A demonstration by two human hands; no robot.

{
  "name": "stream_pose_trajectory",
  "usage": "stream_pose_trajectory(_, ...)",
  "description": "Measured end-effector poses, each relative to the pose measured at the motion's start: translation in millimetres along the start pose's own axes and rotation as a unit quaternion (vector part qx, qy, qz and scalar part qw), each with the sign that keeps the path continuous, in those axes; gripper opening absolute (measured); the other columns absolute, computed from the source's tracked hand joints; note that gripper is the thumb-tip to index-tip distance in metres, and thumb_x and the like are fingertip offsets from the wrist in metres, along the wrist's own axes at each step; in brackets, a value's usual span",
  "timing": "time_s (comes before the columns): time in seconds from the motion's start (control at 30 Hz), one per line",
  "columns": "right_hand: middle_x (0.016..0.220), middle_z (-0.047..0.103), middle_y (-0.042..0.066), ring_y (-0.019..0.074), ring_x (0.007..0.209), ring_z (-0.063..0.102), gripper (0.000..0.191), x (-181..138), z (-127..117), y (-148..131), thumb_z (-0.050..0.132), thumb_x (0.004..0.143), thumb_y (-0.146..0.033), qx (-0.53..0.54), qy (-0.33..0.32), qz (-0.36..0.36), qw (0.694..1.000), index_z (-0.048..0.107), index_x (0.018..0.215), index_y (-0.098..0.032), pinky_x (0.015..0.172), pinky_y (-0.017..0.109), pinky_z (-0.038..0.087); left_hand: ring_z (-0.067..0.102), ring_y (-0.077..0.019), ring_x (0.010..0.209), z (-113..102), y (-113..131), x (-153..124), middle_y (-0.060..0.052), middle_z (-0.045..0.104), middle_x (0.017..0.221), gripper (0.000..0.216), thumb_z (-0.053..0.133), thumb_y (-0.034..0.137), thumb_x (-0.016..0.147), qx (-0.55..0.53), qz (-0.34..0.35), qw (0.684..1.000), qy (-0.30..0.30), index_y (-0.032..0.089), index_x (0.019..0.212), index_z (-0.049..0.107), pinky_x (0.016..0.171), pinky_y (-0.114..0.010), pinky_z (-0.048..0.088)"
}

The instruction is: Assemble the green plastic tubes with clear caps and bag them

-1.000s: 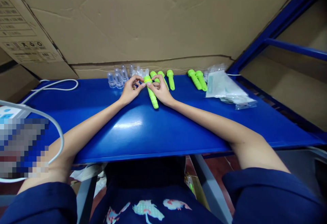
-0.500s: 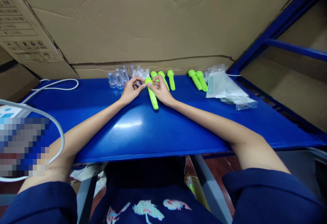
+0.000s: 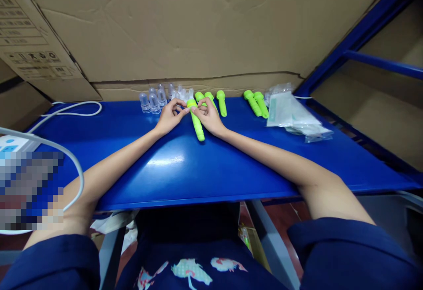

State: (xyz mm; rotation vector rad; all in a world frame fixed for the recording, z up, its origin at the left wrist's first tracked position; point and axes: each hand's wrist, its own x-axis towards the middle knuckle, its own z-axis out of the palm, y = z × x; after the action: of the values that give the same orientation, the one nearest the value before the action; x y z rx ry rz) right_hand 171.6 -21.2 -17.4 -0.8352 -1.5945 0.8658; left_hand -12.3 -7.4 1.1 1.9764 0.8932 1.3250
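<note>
A lime-green flashlight [image 3: 198, 128] lies tilted on the blue table, its wide head pointing away from me. My left hand [image 3: 171, 115] pinches the left side of the head, fingers curled and closed. From the other side my right hand [image 3: 210, 117] is closed on the head too, thumb and fingertips pressed against it. Just behind the right hand are more green flashlights [image 3: 222, 104], partly covered by it. Several clear plastic domed caps [image 3: 154, 103] stand behind my left hand, with smaller translucent pieces [image 3: 191, 93] beside them.
Two green flashlights [image 3: 253, 103] lie further right, against a pile of clear plastic bags [image 3: 294, 113] with pale contents. White cable [image 3: 82, 109] loops over the left of the blue table [image 3: 205, 175], near a white power strip [image 3: 24, 142]. A cardboard sheet [image 3: 205, 30] stands behind.
Almost nothing differs. Both hands keep their hold on the flashlight in the same place, with only a very slight shift of its lower end.
</note>
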Motion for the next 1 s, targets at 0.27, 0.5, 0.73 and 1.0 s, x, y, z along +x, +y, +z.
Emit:
stream_pose_trajectory(0.27, 0.077, 0.057, -0.004, 0.0145, 0.067, 0.061, 0.057, -1.1, 1.6, -0.8, 0.064, 0.082, -0.073, 0.0, 0.015, -0.008, 1.0, 0.038, 0.105, -0.028, 0.062, 0.03, 0.054, 0.061, -0.0087, 0.07, 1.2, -0.7, -0.4, -0.004, 0.067, 0.101, 0.035, 0.074, 0.045, 0.082, -0.01, -0.01, 1.0, -0.008, 0.02, 0.099, 0.056, 0.057, -0.02, 0.04)
stream_pose_trajectory(0.5, 0.074, 0.051, -0.004, 0.0144, 0.063, 0.055, 0.051, -2.5, 0.8, -5.6, 0.062, 0.085, -0.071, -0.039, 0.009, -0.015, 0.999, 0.043, 0.106, -0.029, 0.058, 0.03, 0.052, 0.06, -0.0089, 0.068, 1.6, -3.8, 0.0, -0.003, 0.065, 0.097, 0.045, 0.074, 0.057, 0.08, -0.015, 0.003, 1.0, -0.005, 0.02, 0.096, 0.055, 0.056, -0.021, 0.041)
stream_pose_trajectory(0.73, 0.075, 0.051, -0.003, 0.0151, 0.065, 0.054, 0.057, -2.5, 0.1, -8.4, 0.063, 0.081, -0.077, -0.04, 0.007, -0.015, 0.999, 0.044, 0.106, -0.029, 0.059, 0.031, 0.051, 0.055, -0.0088, 0.061, 1.8, -8.3, 0.3, -0.001, 0.065, 0.084, 0.048, 0.074, 0.063, 0.079, -0.007, 0.0, 1.0, -0.001, 0.02, 0.092, 0.056, 0.055, -0.023, 0.039)
stream_pose_trajectory(1.0, 0.077, 0.049, -0.002, 0.0169, 0.071, 0.055, 0.056, -3.3, -0.1, -9.5, 0.062, 0.083, -0.075, -0.038, 0.001, -0.021, 0.999, 0.044, 0.107, -0.028, 0.063, 0.032, 0.051, 0.052, -0.0074, 0.057, 2.2, -4.9, -0.1, -0.001, 0.065, 0.08, 0.051, 0.075, 0.065, 0.077, -0.013, 0.001, 1.0, 0.003, 0.02, 0.092, 0.057, 0.052, -0.022, 0.038)
